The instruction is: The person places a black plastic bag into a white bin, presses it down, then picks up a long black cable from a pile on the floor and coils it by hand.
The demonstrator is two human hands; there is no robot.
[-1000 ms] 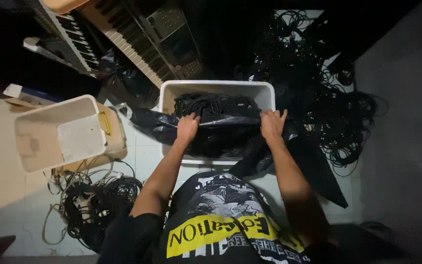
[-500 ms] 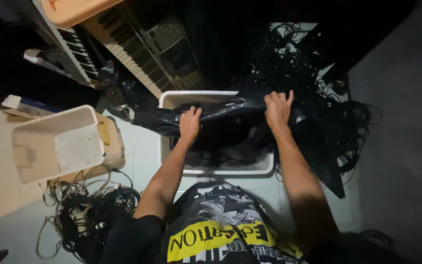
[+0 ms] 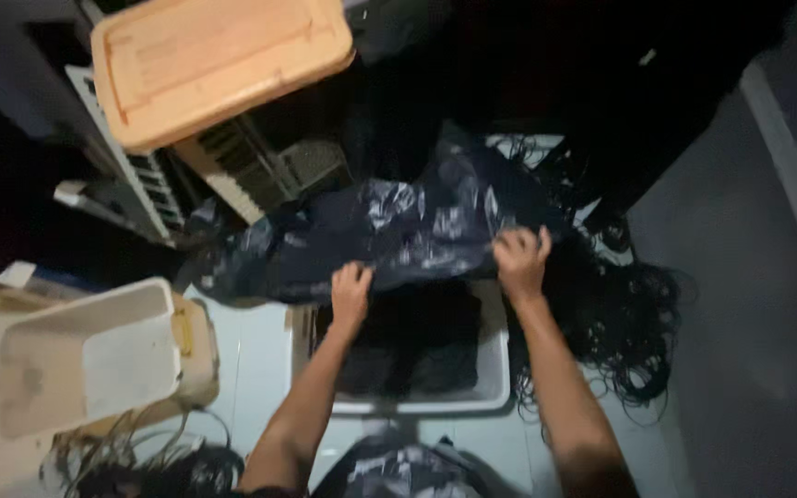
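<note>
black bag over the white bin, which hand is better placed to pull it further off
Probably the right hand: it grips the black bag at its far edge, past the white bin rim. The left hand holds the bag too, but nearer, over the bin's opening.

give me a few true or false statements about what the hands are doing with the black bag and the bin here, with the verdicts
1. Both hands grip the black plastic bag. True: the left hand and the right hand each pinch its near edge.
2. The bag lies over the far end of the white bin. True.
3. The white bin is empty. False: a dark mass, seemingly black cables, fills it.
4. The orange lid sits on the white bin. False: it rests higher up at the far left, above a keyboard instrument.
5. The loose black cables lie on the floor beside the right arm. True.
</note>
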